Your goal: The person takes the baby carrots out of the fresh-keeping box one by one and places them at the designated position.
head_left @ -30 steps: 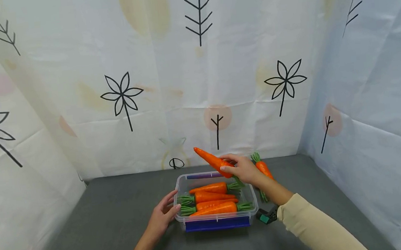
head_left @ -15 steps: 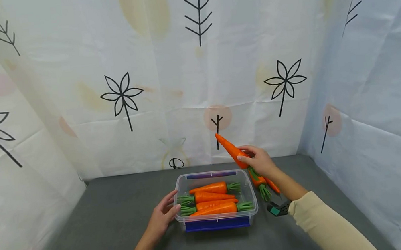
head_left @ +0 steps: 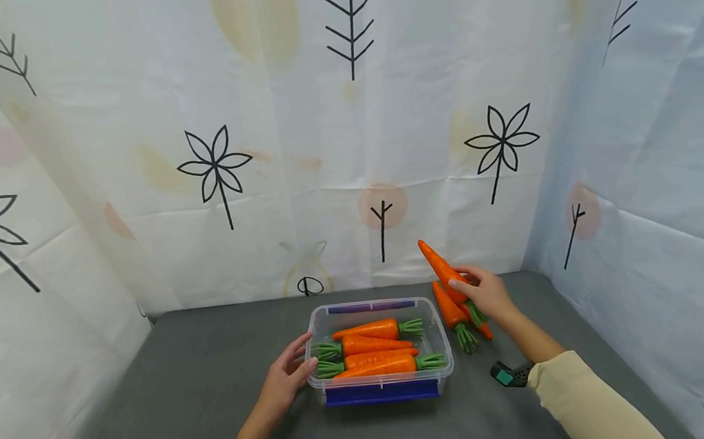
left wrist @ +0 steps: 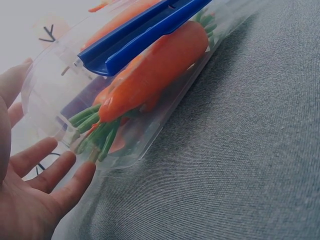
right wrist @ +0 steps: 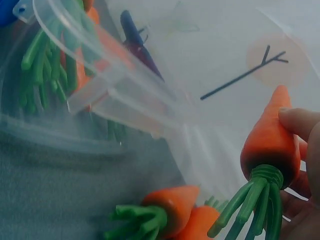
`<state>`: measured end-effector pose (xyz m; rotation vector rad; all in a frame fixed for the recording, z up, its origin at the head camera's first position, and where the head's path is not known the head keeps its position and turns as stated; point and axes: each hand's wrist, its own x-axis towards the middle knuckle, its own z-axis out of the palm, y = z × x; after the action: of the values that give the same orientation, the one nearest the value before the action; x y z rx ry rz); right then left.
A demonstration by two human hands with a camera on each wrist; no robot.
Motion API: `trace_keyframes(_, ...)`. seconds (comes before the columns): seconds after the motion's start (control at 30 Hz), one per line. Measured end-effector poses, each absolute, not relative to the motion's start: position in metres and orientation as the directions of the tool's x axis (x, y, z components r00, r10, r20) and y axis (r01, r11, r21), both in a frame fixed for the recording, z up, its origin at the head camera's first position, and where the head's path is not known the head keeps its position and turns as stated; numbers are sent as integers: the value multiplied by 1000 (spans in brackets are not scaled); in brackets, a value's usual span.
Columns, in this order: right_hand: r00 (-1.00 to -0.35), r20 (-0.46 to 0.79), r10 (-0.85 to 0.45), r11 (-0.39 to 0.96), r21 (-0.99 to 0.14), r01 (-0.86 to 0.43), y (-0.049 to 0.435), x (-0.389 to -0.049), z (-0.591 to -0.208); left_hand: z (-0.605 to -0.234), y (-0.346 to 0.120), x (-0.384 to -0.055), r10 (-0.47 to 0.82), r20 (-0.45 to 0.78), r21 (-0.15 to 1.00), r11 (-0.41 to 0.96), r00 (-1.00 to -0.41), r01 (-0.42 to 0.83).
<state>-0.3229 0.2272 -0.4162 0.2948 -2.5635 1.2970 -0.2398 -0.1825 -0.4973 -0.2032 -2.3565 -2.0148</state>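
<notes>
My right hand [head_left: 489,294] holds an orange carrot [head_left: 439,267] between thumb and fingers, its tip pointing up and left and its green stems hanging down. Below it, two more carrots lie on the table to the right of the box; one of them, a carrot [head_left: 448,305] with green stems, shows best. My left hand [head_left: 286,371] rests with extended fingers against the left wall of a clear plastic box [head_left: 380,379]. Inside that box lie several carrots [left wrist: 165,70] with green tops. The right wrist view shows the held carrot [right wrist: 270,140] close up.
The box has blue latches, one on its front side [head_left: 381,392]. Under everything is a grey tabletop [head_left: 214,374]. White patterned sheets [head_left: 291,112] hang behind and at both sides. A black wrist device [head_left: 510,374] is on the right forearm.
My right hand has carried the carrot from above the box to the right, over the carrots lying beside it. The left hand and the box have stayed in place.
</notes>
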Motion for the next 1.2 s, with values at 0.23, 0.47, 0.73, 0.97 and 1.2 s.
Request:
trace_keyframes(0.23,-956,294,18,643,-735,-214,249,-328,-433,-497,-182,-239,77,102,979,170,-992,114)
trace_keyframes(0.47,-970,227,89,675,-729,-108,267,-330,-449,-498,-181,-239,97,128,977,160,-987,142)
trace_keyframes(0.73,-972,202,119,707,-705,-60,277,-330,-459,-494,-182,-237,87,137,978,143,-987,149)
trace_keyframes(0.97,-975,173,142,748,-664,-9,281,-326,-469,-493,-182,-238,90,134,977,156,-987,147)
trace_keyframes(1.2,-985,97,143,778,-627,51,283,-323,-471,-496,-182,-240,80,138,977,152,-987,149)
